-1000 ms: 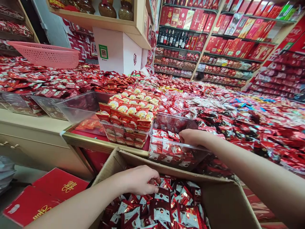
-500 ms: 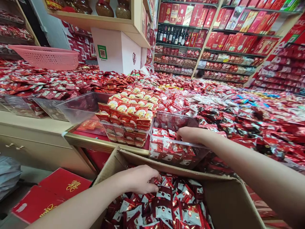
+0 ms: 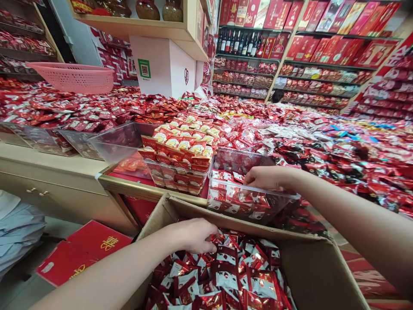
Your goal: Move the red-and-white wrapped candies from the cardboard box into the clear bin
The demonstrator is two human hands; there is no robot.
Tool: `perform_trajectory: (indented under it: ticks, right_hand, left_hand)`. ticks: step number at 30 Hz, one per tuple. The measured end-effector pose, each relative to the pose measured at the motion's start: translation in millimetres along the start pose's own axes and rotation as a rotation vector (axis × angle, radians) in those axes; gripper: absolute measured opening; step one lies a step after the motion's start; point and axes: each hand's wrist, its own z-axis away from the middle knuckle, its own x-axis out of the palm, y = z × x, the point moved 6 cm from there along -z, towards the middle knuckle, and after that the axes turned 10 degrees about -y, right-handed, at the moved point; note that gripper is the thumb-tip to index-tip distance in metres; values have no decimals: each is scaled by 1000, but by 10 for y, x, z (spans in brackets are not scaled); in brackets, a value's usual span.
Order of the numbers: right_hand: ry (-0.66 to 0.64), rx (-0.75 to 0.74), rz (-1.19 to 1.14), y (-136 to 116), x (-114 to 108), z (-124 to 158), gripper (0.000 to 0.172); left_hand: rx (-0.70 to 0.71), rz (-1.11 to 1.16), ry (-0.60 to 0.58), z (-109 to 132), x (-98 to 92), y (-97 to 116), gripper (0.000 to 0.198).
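Observation:
My left hand [image 3: 198, 236] reaches into a cardboard box [image 3: 309, 262] of red, white and dark wrapped candies [image 3: 226, 275]. Its fingers are bent and touch the candies, with a gap between thumb and forefinger and nothing visible between them. Over the rim of a clear plastic bin [image 3: 277, 206], my right hand [image 3: 266, 176] dips in with its fingers together and pointing down. Red-and-white packets [image 3: 232, 191] lie in rows in that bin, one right at the fingertips. Whatever the right fingers hold is hidden.
Left of the bin, a clear container holds stacked durian candies [image 3: 180, 150]. Heaps of red-wrapped sweets [image 3: 322, 146] cover the display behind. A pink basket [image 3: 74, 77] sits at the back left. A red carton [image 3: 87, 249] lies on the floor beside grey-blue fabric [image 3: 19, 232].
The view has shifted a little, so everything sits farther right or lower. Both hands stay in nearly the same places, the left over the box and the right in the bin.

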Motion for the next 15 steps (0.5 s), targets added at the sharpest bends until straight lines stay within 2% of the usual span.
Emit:
perform_trajectory:
  ticks: [4, 7, 12, 15]
  right_hand:
    - [-209, -136, -172, -108, 168, -4, 39]
    - [-299, -183, -254, -139, 238, -29, 51]
    - [-324, -222, -414, -161, 261, -59, 53]
    - [-315, -196, -411, -167, 257, -60, 47]
  left_hand:
    - [-6, -3, -7, -2, 8, -2, 32]
    - [3, 4, -13, -6, 20, -9, 34]
    - [11, -3, -24, -2, 32, -7, 33]
    - [7, -15, -22, 2, 25, -6, 33]
